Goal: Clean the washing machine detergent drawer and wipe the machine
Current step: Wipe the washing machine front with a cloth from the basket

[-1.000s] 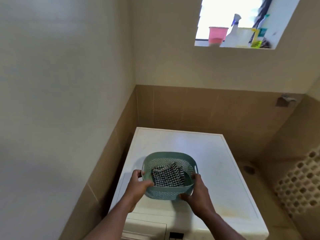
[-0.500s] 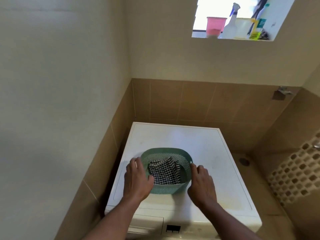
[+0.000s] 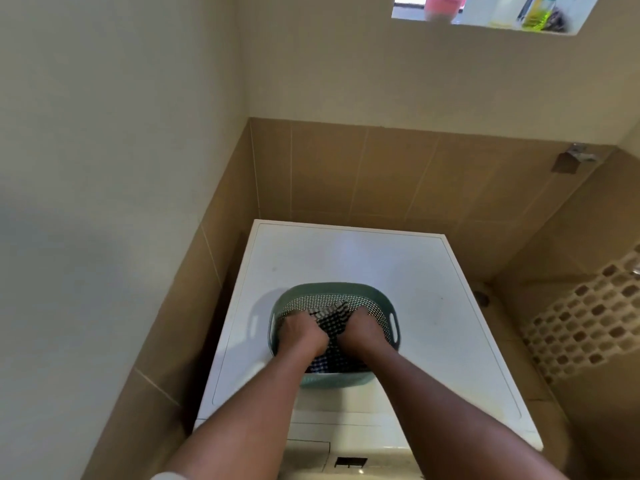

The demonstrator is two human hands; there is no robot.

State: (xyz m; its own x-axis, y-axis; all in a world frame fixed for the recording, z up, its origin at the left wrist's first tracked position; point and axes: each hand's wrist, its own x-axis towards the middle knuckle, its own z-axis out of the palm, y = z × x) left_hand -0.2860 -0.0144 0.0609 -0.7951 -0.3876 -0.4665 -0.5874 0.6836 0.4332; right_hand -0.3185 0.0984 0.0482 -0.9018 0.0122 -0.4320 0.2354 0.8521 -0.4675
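A white washing machine (image 3: 398, 271) stands in a tiled corner, seen from above. On its top, toward the front, sits a teal perforated basket (image 3: 389, 315) holding a black-and-white checked cloth (image 3: 330, 322). Both my hands are inside the basket. My left hand (image 3: 303, 332) presses on the cloth's left side and my right hand (image 3: 363, 329) on its right side, fingers curled into the fabric. The detergent drawer front (image 3: 308, 452) shows at the machine's front edge, between my forearms, closed.
Beige walls close in on the left and behind, with brown tiles below. A high window ledge (image 3: 485, 26) holds a pink cup and bottles. A patterned tile wall (image 3: 588, 320) and a floor drain (image 3: 481, 297) lie to the right.
My hands left the outside of the basket, which now rests on the machine top, and went inside it onto the checked cloth. The camera tilted down.
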